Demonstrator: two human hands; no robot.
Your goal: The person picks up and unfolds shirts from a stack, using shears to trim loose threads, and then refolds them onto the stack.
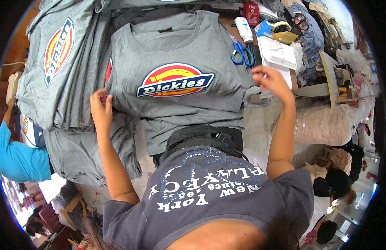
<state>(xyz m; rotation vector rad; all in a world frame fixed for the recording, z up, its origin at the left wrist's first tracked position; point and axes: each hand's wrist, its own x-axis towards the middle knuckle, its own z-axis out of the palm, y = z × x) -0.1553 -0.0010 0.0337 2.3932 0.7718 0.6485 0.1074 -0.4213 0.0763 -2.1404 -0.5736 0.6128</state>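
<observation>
A grey T-shirt (pixel 172 54) with a red, yellow and navy oval print lies spread in front of me, neckline at the far side. Its lower part hangs over the near edge toward my lap. My left hand (pixel 102 109) pinches the shirt's left edge between thumb and curled fingers. At the opposite side edge my right hand (pixel 273 82) is closed on the cloth, fingers bent in. Blue-handled scissors (pixel 242 53) rest just beyond the shirt's right shoulder, their blades pointing away.
Folded grey shirts form a tall stack (pixel 72 79) on the left, with another grey pile (pixel 82 152) nearer. At the far right are a white bottle (pixel 243 30), a tape dispenser (pixel 276 31) and banded white papers (pixel 277 52). A person in a blue shirt (pixel 24 154) is at left.
</observation>
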